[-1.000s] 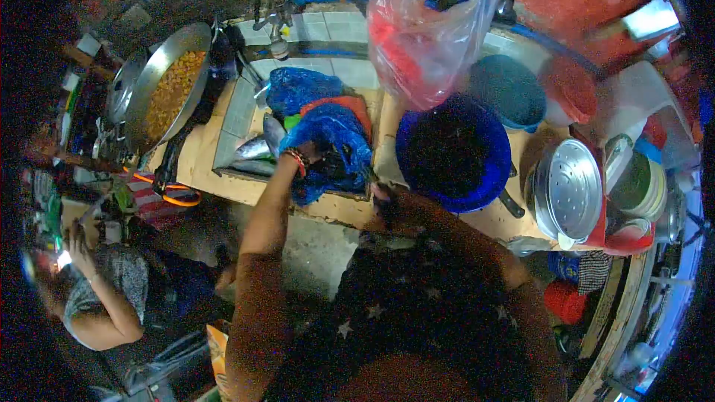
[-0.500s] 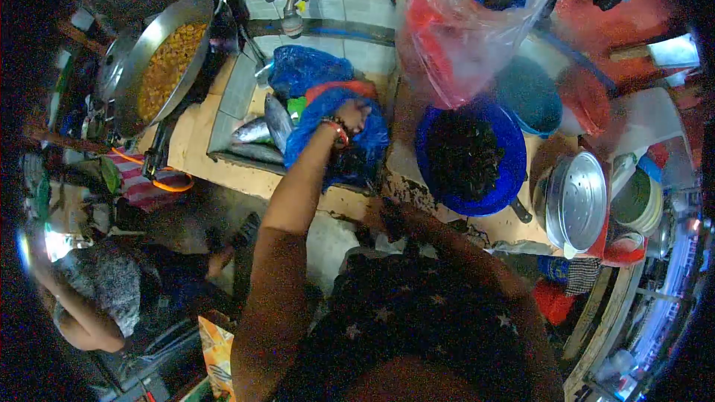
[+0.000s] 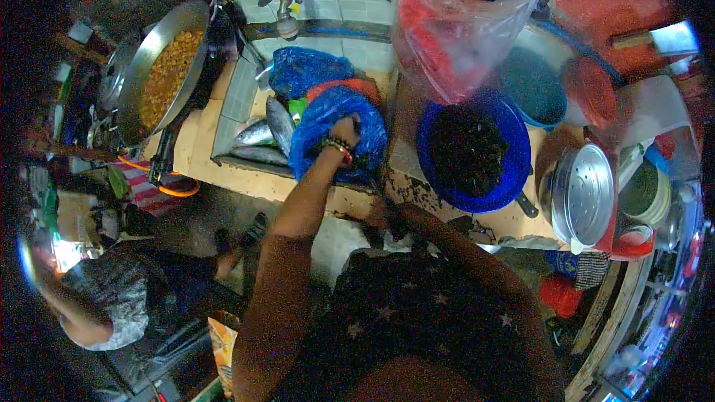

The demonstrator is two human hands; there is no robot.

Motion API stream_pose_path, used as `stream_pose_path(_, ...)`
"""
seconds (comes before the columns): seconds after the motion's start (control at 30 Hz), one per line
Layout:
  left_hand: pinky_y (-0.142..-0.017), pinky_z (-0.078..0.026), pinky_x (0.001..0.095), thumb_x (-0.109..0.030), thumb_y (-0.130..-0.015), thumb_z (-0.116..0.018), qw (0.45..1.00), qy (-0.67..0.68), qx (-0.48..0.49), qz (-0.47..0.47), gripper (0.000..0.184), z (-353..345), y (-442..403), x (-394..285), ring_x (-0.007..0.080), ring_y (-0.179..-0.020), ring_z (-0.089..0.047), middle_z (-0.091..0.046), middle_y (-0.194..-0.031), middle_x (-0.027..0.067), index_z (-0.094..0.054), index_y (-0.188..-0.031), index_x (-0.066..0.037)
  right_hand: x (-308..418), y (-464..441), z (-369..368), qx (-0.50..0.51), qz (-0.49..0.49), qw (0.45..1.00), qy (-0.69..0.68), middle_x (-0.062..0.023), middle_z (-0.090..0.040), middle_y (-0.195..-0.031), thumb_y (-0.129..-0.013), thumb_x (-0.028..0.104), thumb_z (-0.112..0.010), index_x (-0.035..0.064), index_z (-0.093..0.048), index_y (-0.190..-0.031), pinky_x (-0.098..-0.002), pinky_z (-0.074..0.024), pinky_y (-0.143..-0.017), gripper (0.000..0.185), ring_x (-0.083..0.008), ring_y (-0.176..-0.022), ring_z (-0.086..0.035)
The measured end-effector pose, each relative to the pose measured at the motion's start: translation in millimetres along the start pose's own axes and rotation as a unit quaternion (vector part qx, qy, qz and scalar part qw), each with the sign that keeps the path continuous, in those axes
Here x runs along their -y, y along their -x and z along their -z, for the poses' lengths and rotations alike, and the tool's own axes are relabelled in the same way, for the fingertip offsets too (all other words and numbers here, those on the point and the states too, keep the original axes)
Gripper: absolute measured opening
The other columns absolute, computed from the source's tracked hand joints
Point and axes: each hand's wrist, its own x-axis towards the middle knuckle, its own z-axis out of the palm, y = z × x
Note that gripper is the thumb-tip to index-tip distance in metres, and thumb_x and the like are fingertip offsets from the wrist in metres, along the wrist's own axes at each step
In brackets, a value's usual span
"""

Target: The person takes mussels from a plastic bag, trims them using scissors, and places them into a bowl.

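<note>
Bright blue on the open bag (image 3: pixel 316 123), we see, deeper blue on the bundled bag (image 3: pixel 309 71) behind, and orange-red on the piece (image 3: pixel 350 90) between them! Silver and dark grey on the fish (image 3: pixel 255 134). Over to the basin (image 3: pixel 519 167): royal blue, around a nearly black heap (image 3: pixel 465 152); we spot teal on the tub (image 3: pixel 536 93). Red-and-white stripes on the cloth (image 3: pixel 145 187), vivid orange on the cord (image 3: pixel 180 193)! We've got pale stars across the black top (image 3: pixel 402 290), yellow-brown food (image 3: pixel 175 74), and black-and-white checks on the fabric (image 3: pixel 591 269).
</note>
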Motion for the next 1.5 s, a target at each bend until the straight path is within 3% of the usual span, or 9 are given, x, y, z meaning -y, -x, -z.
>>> stream_pose_path(0.17,-0.058,-0.046,0.033,-0.013,-0.071,-0.057,0.978,0.176,-0.043,-0.107,0.009,-16,11,37,0.0257,-0.063,-0.057,-0.058,-0.066,0.0129,-0.053,-0.076,-0.006,-47,-21,7,-0.024,0.165,0.986,0.027,-0.013,-0.059,-0.08,-0.082,0.02,-0.047,-0.0021,-0.055,-0.089,-0.0339,-0.0454,-0.062,0.024,-0.0218,-0.064,-0.055)
stream_pose_path(0.27,-0.056,-0.048,0.0293,-0.007,-0.08,-0.049,0.856,0.458,0.153,0.183,0.017,38,35,21,0.0219,-0.07,-0.059,-0.06,-0.075,0.0116,-0.053,-0.095,0.001,3,16,5,-0.088,0.19,0.972,0.109,-0.0146,-0.058,-0.08,-0.083,0.021,-0.047,-0.0016,-0.054,-0.091,-0.0354,-0.0452,-0.064,0.026,-0.0247,-0.066,-0.055)
stream_pose_path(0.4,-0.061,-0.052,0.0345,-0.008,-0.083,-0.044,0.869,0.485,0.091,-0.036,0.021,52,86,15,0.0252,-0.074,-0.059,-0.059,-0.086,0.0149,-0.048,-0.102,0.001,53,50,-2,-0.238,0.293,0.899,0.225,-0.0168,-0.058,-0.081,-0.084,0.024,-0.045,-0.0009,-0.053,-0.094,-0.0374,-0.0449,-0.066,0.028,-0.0287,-0.069,-0.056)
stream_pose_path(0.47,-0.064,-0.052,0.0397,-0.014,-0.087,-0.041,0.525,0.808,0.037,0.266,0.024,77,105,-41,0.0288,-0.078,-0.058,-0.056,-0.092,0.0169,-0.045,-0.104,0.002,73,66,0,-0.22,0.256,0.92,0.201,-0.0188,-0.056,-0.083,-0.084,0.025,-0.044,-0.0004,-0.051,-0.097,-0.0392,-0.0439,-0.068,0.029,-0.0319,-0.073,-0.055)
stream_pose_path(0.8,-0.063,-0.05,0.0368,-0.032,-0.089,-0.027,0.238,0.935,0.12,0.234,0.039,71,122,-54,0.0327,-0.076,-0.055,-0.054,-0.093,0.0235,-0.042,-0.098,0.002,108,90,-3,-0.211,0.303,0.911,0.186,-0.0214,-0.053,-0.087,-0.084,0.024,-0.044,0.0007,-0.046,-0.101,-0.0416,-0.0417,-0.07,0.029,-0.0324,-0.077,-0.054)
stream_pose_path(1.07,-0.07,-0.047,0.0362,-0.046,-0.087,-0.027,0.175,0.948,0.14,0.225,0.055,54,132,-57,0.0316,-0.079,-0.054,-0.056,-0.087,0.0198,-0.051,-0.082,0.003,112,101,-14,-0.286,0.343,0.848,0.283,-0.0208,-0.054,-0.081,-0.081,0.025,-0.048,0.0006,-0.045,-0.101,-0.0422,-0.043,-0.066,0.032,-0.0326,-0.072,-0.055)
stream_pose_path(1.13,-0.07,-0.046,0.0357,-0.061,-0.08,-0.025,0.368,0.887,-0.067,0.271,0.068,53,131,-58,0.0288,-0.075,-0.055,-0.057,-0.081,0.0165,-0.052,-0.083,0.002,120,109,-17,-0.233,0.263,0.862,0.366,-0.0205,-0.054,-0.08,-0.08,0.026,-0.049,0.0005,-0.045,-0.101,-0.0422,-0.0434,-0.065,0.033,-0.033,-0.071,-0.055)
stream_pose_path(1.37,-0.068,-0.047,0.0343,-0.065,-0.075,-0.031,0.438,0.86,-0.113,0.236,0.073,59,127,-56,0.0256,-0.07,-0.053,-0.055,-0.075,0.013,-0.051,-0.085,0.004,129,106,-10,-0.255,0.246,0.873,0.336,-0.0197,-0.053,-0.076,-0.076,0.024,-0.053,-0.0001,-0.045,-0.096,-0.0435,-0.0433,-0.062,0.033,-0.0358,-0.07,-0.054)
stream_pose_path(1.5,-0.069,-0.048,0.0341,-0.06,-0.079,-0.03,0.239,0.956,0.034,0.166,0.071,61,125,-38,0.0259,-0.071,-0.053,-0.054,-0.082,0.0147,-0.05,-0.087,0.008,147,122,-19,-0.348,0.5,0.703,0.368,-0.0204,-0.055,-0.072,-0.076,0.026,-0.054,-0.0014,-0.044,-0.095,-0.0445,-0.0448,-0.059,0.035,-0.0379,-0.064,-0.055)
